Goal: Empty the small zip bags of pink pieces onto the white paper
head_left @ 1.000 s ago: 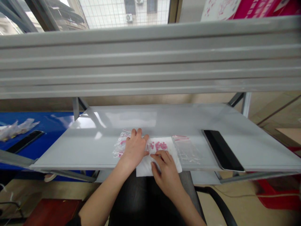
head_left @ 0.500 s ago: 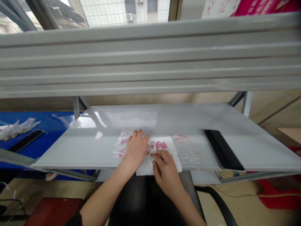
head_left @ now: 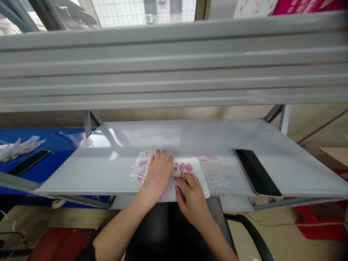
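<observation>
Small pink pieces (head_left: 186, 167), perhaps beads, lie loosely grouped on a white sheet (head_left: 203, 184) that looks like tissue paper. My left hand (head_left: 159, 173) rests palm down over the sheet's left side, fingers stretched forward, beside clear plastic bags (head_left: 140, 165) with pink pieces in them. Its palm covers part of the bags and the sheet. My right hand (head_left: 191, 197) reaches over the sheet's front edge, just below the loose pieces. Its fingers are slightly bent and the thumb stands apart from them. Its index fingertip is close to my left thumb.
Right of the sheet lies a flat clear zip bag (head_left: 215, 172) with red lines. A dark-screened tablet or large phone (head_left: 257, 172) lies farther right on the grey shelf (head_left: 114, 174). A ridged grey beam (head_left: 174, 69) crosses above. Bags (head_left: 21, 146) and a phone (head_left: 29, 162) lie on a blue surface.
My left hand has shifted very slightly to the right and turned a little. My right hand stays almost in place, and the pink pieces look the same.
</observation>
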### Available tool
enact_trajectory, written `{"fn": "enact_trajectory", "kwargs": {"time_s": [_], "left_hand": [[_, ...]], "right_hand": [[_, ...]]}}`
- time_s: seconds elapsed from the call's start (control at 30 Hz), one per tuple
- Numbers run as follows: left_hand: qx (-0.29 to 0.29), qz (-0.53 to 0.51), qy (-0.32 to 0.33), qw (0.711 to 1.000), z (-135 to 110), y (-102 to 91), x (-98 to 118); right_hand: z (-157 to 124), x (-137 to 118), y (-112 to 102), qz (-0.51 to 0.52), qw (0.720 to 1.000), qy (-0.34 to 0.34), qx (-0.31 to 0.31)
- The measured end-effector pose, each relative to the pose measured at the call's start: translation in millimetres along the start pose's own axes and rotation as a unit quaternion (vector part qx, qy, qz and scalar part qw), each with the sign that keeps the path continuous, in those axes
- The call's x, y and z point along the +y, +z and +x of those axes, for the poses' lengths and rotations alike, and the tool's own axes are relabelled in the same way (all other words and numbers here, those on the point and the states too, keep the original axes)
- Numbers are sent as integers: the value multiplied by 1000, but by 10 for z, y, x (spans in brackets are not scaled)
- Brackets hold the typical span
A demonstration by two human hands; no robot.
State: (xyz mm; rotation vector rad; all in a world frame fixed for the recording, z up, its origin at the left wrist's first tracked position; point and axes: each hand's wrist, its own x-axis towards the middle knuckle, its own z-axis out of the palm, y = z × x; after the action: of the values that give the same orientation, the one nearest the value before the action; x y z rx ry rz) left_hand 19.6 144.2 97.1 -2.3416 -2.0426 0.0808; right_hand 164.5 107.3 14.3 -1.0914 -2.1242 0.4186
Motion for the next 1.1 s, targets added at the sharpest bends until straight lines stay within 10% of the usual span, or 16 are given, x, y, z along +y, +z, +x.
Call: {"fn": "enact_trajectory", "kwargs": {"time_s": [1.1], "left_hand": [[-6,51,-16,999,-30,-104,31]], "right_hand": [[1,-3,15,-10,1000,-3,6]]}}
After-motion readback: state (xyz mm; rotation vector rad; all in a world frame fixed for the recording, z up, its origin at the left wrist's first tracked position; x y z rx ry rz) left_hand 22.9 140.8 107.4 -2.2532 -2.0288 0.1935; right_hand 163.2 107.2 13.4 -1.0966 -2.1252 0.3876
